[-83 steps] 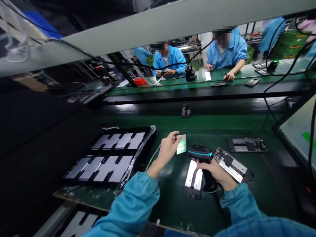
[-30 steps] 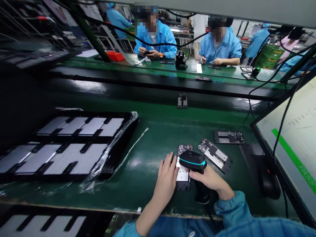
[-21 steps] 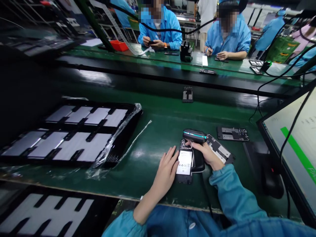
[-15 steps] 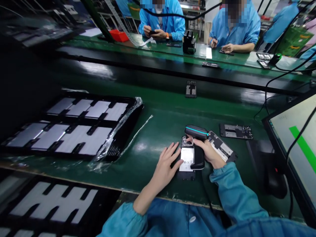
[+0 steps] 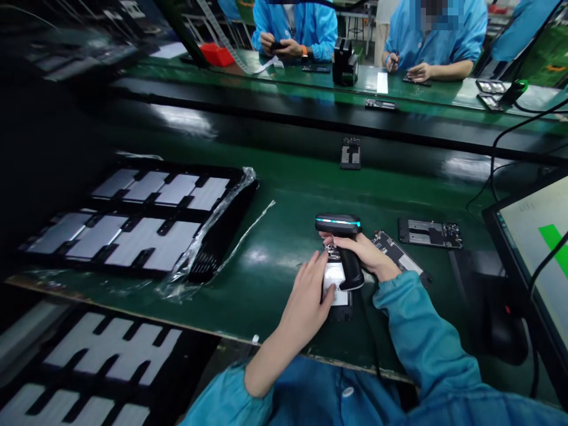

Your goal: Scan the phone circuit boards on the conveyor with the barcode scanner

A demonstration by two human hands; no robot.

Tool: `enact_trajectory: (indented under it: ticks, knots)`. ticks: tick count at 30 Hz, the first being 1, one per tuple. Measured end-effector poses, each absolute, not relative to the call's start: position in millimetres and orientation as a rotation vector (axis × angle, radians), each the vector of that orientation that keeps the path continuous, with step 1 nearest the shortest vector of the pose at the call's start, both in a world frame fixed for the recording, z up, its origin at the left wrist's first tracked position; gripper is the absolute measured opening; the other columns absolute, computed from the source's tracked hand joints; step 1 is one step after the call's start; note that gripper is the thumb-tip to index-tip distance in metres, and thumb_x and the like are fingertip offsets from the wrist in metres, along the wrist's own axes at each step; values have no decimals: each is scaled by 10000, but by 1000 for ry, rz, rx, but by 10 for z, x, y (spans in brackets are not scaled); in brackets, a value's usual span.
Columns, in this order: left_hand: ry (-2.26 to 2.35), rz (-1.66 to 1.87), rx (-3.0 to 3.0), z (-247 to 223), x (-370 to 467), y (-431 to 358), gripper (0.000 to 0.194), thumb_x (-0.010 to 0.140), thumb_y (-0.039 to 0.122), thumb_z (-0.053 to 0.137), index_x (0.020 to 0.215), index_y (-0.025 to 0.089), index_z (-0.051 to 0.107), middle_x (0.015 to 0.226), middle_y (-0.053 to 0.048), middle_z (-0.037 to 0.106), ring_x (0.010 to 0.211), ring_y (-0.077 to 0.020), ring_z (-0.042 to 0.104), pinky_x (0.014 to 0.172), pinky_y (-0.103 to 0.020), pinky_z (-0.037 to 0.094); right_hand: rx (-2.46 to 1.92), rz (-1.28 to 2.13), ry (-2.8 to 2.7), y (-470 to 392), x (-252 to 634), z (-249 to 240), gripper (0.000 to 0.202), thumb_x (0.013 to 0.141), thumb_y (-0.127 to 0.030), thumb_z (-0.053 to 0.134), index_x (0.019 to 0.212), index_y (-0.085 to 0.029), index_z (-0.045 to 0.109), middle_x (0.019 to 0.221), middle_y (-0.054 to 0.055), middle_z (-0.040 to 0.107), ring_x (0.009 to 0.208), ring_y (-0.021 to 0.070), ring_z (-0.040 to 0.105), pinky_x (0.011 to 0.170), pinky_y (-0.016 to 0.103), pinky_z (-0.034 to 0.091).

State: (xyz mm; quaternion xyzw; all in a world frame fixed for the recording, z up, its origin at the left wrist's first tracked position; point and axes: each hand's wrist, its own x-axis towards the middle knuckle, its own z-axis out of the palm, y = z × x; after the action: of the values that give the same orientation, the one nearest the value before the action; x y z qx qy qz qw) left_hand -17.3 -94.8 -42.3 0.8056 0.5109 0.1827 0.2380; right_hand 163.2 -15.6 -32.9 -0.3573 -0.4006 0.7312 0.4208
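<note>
A black handheld scanner [image 5: 352,269] with a lit blue strip on its head stands over an opened phone [image 5: 341,312] with a white battery. My right hand [image 5: 366,251] is wrapped round the scanner's neck, partly hidden by it. My left hand [image 5: 308,293] lies with its fingers spread along the phone's left side, fingertips on the upper board and thumb over the battery. Just right of my right hand, a second opened phone [image 5: 402,254] lies at a slant. Behind it is another phone body [image 5: 430,232] lying crosswise.
Black trays of silver batteries [image 5: 146,239] in torn plastic fill the left; another tray [image 5: 115,349] sits below the table edge [image 5: 208,334]. A monitor [image 5: 541,219] and black mouse [image 5: 506,328] stand right. Beyond lies a phone [image 5: 351,154]; two people in blue work across.
The scanner's head has moved left and more level, with my right hand round it. My left hand has shifted further over the phone. The view has tilted slightly downward.
</note>
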Motion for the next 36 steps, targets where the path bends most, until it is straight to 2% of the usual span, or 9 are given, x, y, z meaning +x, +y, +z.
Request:
enact_trajectory:
  ticks: [2, 6, 13, 19, 24, 27, 32, 34, 36]
  knots:
    - [1366, 432, 2270, -398, -181, -948, 618, 958, 239, 454, 1529, 181, 224, 1531, -168, 401, 1446, -317, 325, 1178, -585, 276, -896, 1832, -994, -113, 1616, -360, 340, 767, -399, 756, 1036, -193, 723, 1217, 87, 700, 1177, 262, 614, 1108, 450, 417]
    - [1342, 372, 2274, -330, -228, -902, 545, 924, 230, 516, 1435, 145, 347, 1416, -186, 488, 1348, -331, 435, 1142, -568, 334, -944, 1856, -1011, -98, 1583, -405, 336, 783, -373, 744, 1081, -221, 709, 1178, 64, 712, 1147, 256, 628, 1099, 450, 429]
    - [1469, 319, 1932, -102, -202, -872, 471, 766, 171, 679, 1204, 191, 506, 1178, -101, 570, 1118, -295, 566, 957, -480, 505, -951, 1928, -1092, -134, 1564, -427, 386, 801, -445, 735, 1113, -223, 683, 1136, 55, 713, 1103, 250, 639, 1042, 419, 483]
    - [1326, 289, 1798, -73, -351, -789, 489, 870, 324, 633, 1336, 227, 522, 1137, -85, 646, 915, -255, 656, 720, -367, 571, -939, 1988, -1002, -151, 1572, -424, 388, 780, -466, 747, 1076, -222, 692, 1055, 45, 719, 1005, 221, 654, 928, 355, 545]
    - [1157, 381, 1873, -221, -423, -650, 534, 859, 397, 680, 1348, 230, 545, 1243, -96, 616, 879, -216, 651, 684, -333, 583, -900, 2009, -919, -140, 1565, -449, 300, 787, -472, 733, 936, -210, 737, 1090, 56, 701, 1015, 216, 645, 948, 349, 548]
    - [1107, 403, 1981, -272, -393, -644, 539, 840, 433, 707, 1312, 213, 567, 1232, -103, 638, 889, -228, 656, 733, -370, 588, -846, 2010, -870, -151, 1570, -440, 250, 799, -441, 729, 915, -220, 740, 1193, 51, 682, 1019, 200, 648, 995, 352, 535]
    - [997, 449, 2289, -301, -312, -635, 549, 855, 411, 699, 1328, 190, 527, 1216, -140, 614, 1173, -321, 550, 967, -528, 500, -866, 2003, -830, -158, 1580, -439, 256, 804, -421, 728, 970, -228, 741, 1217, 45, 686, 1140, 224, 617, 1092, 379, 478]
    - [983, 439, 2440, -298, -292, -663, 537, 847, 399, 709, 1305, 175, 538, 1304, -184, 544, 1284, -369, 461, 1033, -588, 432, -848, 2014, -842, -132, 1580, -445, 280, 813, -412, 724, 1024, -229, 732, 1230, 51, 686, 1177, 233, 604, 1108, 391, 461]
    - [987, 375, 2568, -281, -308, -761, 551, 863, 372, 689, 1340, 162, 508, 1465, -226, 400, 1419, -420, 291, 1113, -652, 309, -797, 2039, -855, -116, 1590, -429, 302, 814, -390, 729, 1073, -234, 716, 1233, 56, 687, 1178, 235, 611, 1118, 412, 446]
